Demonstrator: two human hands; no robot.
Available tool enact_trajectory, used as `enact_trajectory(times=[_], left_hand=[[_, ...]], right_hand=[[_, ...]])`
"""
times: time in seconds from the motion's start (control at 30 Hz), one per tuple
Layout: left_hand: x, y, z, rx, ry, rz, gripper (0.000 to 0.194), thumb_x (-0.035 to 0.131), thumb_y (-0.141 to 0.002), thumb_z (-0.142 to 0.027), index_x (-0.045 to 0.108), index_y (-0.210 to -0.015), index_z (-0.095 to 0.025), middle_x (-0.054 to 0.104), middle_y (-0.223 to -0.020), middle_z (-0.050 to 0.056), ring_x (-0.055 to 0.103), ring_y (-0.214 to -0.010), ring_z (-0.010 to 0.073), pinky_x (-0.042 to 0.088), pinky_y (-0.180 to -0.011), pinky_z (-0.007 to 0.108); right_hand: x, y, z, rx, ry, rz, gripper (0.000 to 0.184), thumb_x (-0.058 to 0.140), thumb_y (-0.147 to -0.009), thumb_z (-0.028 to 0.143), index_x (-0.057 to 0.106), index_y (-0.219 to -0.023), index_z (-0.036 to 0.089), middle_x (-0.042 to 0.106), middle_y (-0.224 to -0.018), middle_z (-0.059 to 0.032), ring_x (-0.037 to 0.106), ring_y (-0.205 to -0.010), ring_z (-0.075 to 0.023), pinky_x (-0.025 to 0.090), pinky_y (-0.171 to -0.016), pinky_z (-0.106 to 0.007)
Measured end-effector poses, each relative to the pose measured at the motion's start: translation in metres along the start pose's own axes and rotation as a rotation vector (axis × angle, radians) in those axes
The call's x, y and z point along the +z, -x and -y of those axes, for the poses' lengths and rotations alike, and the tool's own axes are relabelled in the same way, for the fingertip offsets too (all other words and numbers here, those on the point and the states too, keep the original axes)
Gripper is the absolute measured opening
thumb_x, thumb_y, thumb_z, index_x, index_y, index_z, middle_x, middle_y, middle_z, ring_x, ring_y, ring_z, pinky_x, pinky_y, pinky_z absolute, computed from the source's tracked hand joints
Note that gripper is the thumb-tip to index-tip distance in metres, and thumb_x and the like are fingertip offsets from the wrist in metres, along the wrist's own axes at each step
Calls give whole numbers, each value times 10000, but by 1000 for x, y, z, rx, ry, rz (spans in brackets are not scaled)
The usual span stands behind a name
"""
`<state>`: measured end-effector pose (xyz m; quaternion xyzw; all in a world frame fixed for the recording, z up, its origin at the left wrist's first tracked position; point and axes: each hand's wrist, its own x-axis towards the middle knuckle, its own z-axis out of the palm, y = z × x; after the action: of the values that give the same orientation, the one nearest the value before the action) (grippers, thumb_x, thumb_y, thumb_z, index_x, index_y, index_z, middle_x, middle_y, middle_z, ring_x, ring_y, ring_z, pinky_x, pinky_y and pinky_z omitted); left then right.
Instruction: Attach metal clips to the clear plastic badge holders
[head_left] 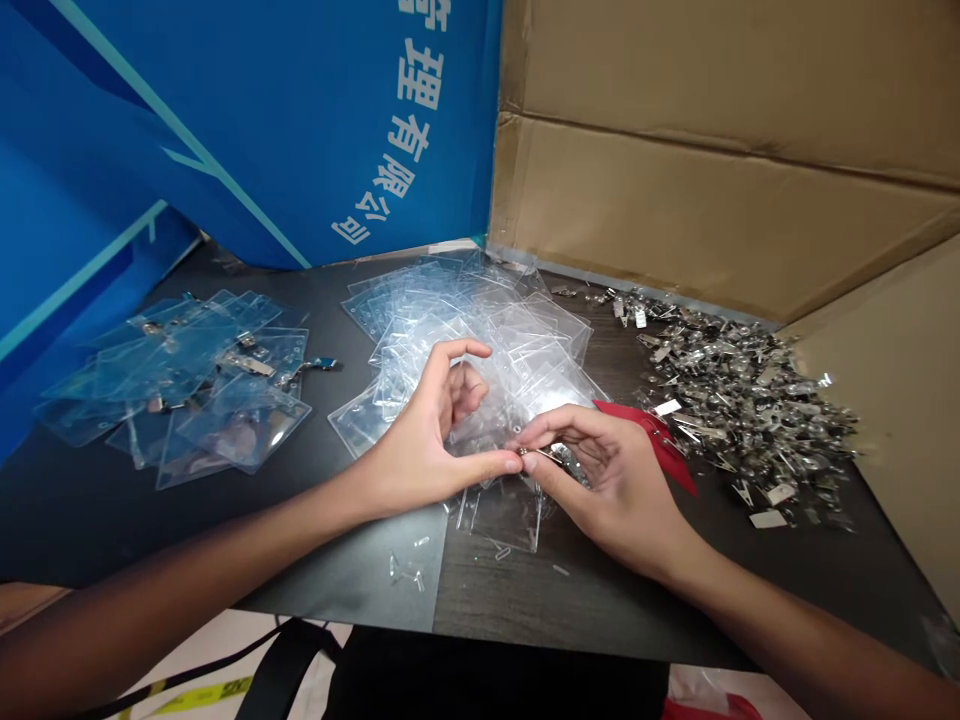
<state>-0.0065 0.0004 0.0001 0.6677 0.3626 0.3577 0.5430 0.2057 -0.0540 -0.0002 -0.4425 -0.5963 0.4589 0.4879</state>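
I'm watching two bare hands meet over the near edge of a heap of clear plastic pockets on a dark table. The right hand pinches a small metal clip between thumb and fingers, the metal partly hidden behind them. The left hand is spread wide, its fingers curled well apart from its thumb; that thumb's tip reaches the right thumb's, by the clip. Whether it also presses on the metal, I cannot tell. One clear pocket lies just under the hands, towards six o'clock; whether it is joined to the clip, I can't make out.

Reading a clock centred on the hands, the big heap of pockets spreads at twelve. A mound of metal clips sits at two to three, with something red between it and the right hand. At nine to ten lies a smaller pile of pockets with clips among them. Small clear plastic bits are scattered near seven. A blue panel stands at eleven, brown cardboard at one.
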Motion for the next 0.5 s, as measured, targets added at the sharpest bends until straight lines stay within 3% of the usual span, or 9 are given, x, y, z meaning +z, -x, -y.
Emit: enact_trajectory(times=[0.2, 0.3, 0.37, 0.43, 0.5], left_hand=[[0, 5, -7, 45, -156, 22, 786, 908, -823, -387, 387, -1403, -299, 457, -998, -9, 524, -919, 186, 495, -846, 329], [-8, 5, -7, 47, -278, -12, 845, 911, -806, -474, 393, -1449, -297, 490, -1048, 10, 562, -995, 220, 529, -914, 369], [-20, 3, -12, 49, -391, -40, 824, 871, -826, -560, 426, -1460, -277, 546, -1152, 49, 586, -1085, 261, 534, -1000, 424], [-36, -2, -23, 63, -554, -89, 693, 738, -910, -644, 502, -1424, -244, 578, -1254, 90, 593, -1140, 301, 516, -1066, 485], [-56, -8, -38, 71, -788, -182, 582, 572, -990, -666, 585, -1352, -209, 589, -1228, 106, 590, -1095, 316, 506, -1054, 514]], right_hand=[[1, 1, 0, -48, 52, 25, 68, 768, -906, 163, 749, -940, 218, 820, -874, -19, 784, -801, -179, 652, -767, -320], [-4, -3, -5, -93, 133, 60, 165, 776, -942, 199, 787, -1105, 217, 866, -1046, -60, 830, -955, -220, 674, -892, -384], [-15, -11, -8, -150, 318, 80, 312, 791, -956, 252, 786, -1266, 221, 837, -1294, -115, 799, -1191, -279, 651, -1019, -465], [-33, -23, -13, -190, 575, 10, 313, 732, -1009, 309, 789, -1302, 213, 755, -1476, -154, 710, -1377, -333, 597, -1119, -546], [-55, -37, -19, -201, 806, -110, 297, 609, -1071, 317, 809, -1251, 191, 790, -1398, -165, 733, -1313, -343, 558, -1159, -591]])
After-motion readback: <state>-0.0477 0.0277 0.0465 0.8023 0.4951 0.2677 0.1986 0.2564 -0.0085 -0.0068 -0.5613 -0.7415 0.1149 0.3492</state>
